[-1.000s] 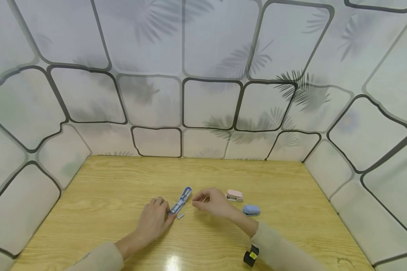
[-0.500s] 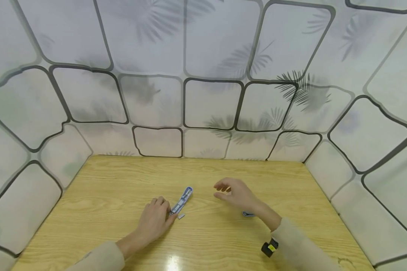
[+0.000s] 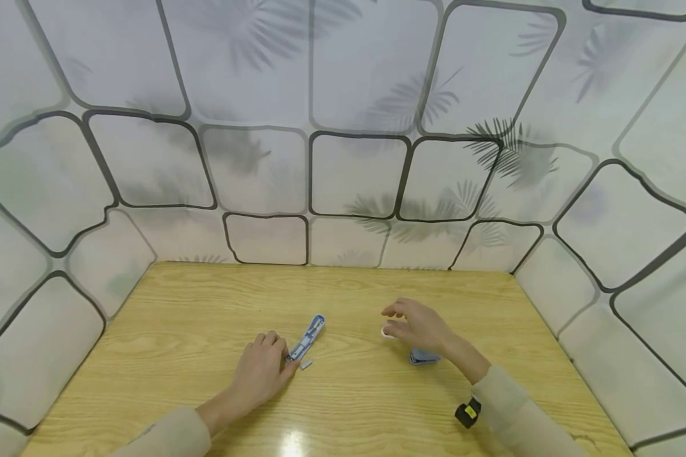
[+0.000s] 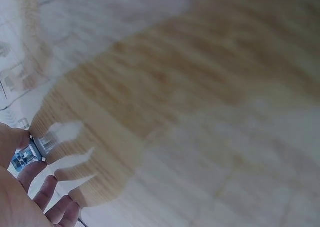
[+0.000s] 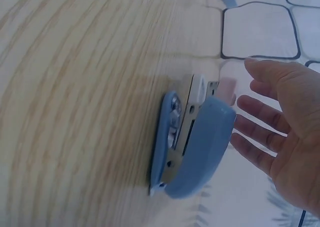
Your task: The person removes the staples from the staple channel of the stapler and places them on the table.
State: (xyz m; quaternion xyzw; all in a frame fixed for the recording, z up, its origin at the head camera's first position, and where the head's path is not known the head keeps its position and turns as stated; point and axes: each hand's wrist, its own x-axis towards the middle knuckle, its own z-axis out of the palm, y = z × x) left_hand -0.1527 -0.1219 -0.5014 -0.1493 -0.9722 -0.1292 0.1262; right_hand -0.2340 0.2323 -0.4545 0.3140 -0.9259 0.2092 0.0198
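My left hand (image 3: 263, 371) pinches the near end of an opened blue stapler (image 3: 307, 336) lying slantwise on the table; thumb and index finger meet at that end in the left wrist view. Close to the thumb lies a small grey strip (image 3: 305, 364), perhaps staples. My right hand (image 3: 420, 327) hovers with loosely bent fingers over a pink and white stapler (image 3: 386, 333), mostly hidden behind it in the head view. A second blue stapler (image 5: 205, 147) sits below the right wrist, with the pink one behind it in the right wrist view.
A wooden table (image 3: 343, 406) spans the work area, enclosed by pale patterned walls (image 3: 351, 174) at the back and sides. A black wrist camera (image 3: 467, 412) hangs by the right sleeve.
My right hand has moved rightward from beside the opened stapler to the pink one, its fingers spreading from a pinch. The left hand and the opened stapler stay put.
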